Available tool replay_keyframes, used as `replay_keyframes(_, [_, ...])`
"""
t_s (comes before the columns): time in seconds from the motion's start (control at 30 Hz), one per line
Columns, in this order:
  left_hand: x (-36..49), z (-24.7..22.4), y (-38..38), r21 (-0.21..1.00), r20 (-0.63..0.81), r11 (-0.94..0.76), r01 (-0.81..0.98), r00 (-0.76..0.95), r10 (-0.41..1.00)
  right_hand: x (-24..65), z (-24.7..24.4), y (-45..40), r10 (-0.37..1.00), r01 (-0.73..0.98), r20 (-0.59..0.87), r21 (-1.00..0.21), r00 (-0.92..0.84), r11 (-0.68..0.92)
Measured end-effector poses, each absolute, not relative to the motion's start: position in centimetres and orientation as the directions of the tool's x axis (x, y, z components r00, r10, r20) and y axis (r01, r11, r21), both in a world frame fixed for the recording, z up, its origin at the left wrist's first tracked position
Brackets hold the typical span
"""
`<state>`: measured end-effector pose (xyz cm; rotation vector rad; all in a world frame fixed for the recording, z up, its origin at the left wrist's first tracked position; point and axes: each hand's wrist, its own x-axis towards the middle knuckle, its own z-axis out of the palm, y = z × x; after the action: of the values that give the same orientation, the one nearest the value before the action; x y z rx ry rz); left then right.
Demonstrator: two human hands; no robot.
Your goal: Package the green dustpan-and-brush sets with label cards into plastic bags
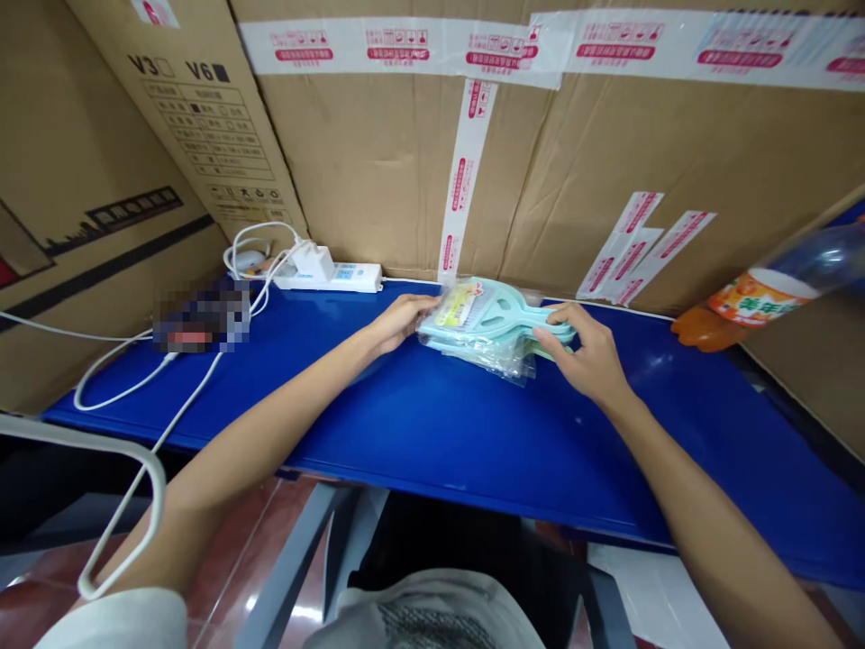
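A stack of pale-blue, flat-headed plastic tools with handles [500, 311] in clear wrapping lies over the blue table, in front of the cardboard wall. Their exact kind I cannot make out. A yellow-and-white label shows on the top one, and a pale-green edge peeks out below. My left hand [404, 322] is closed at the left end of the stack, its fingertips partly hidden behind the wrapping. With thumb and fingers, my right hand [587, 350] grips the handles at the right end. Loose clear film hangs at the stack's front edge.
Left of the stack, a white power strip [348, 277] with a plugged-in charger [314, 262] and looping white cables sits by the cardboard [392, 162]. A blurred-out item [203, 320] lies further left. At right, an orange drink bottle [763, 297] leans over the blue table [459, 442].
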<state>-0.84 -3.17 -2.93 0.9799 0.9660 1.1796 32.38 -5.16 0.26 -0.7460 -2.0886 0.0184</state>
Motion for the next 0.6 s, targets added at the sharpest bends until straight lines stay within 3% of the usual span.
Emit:
replay_keyframes(0.2, [-1.0,-2.8,-2.9,0.908,-0.162,0.213,-0.360,0.168,0.973,31.4,-0.1,-6.2,0.476,0.471,0.733,-0.239,-0.486,0.849])
replay_keyframes(0.37, [-0.8,-2.5,-3.6,0.969,-0.053,0.052,-0.243,0.001,0.999,30.4,0.2,-7.4,0.475,0.444,0.749,-0.268,-0.462,0.855])
replay_keyframes(0.6, [-0.3,-1.6,-4.4,0.968,0.000,0.008,-0.249,0.033,0.999,30.8,0.3,-7.5,0.657,0.462,0.587,-0.470,-0.473,0.752])
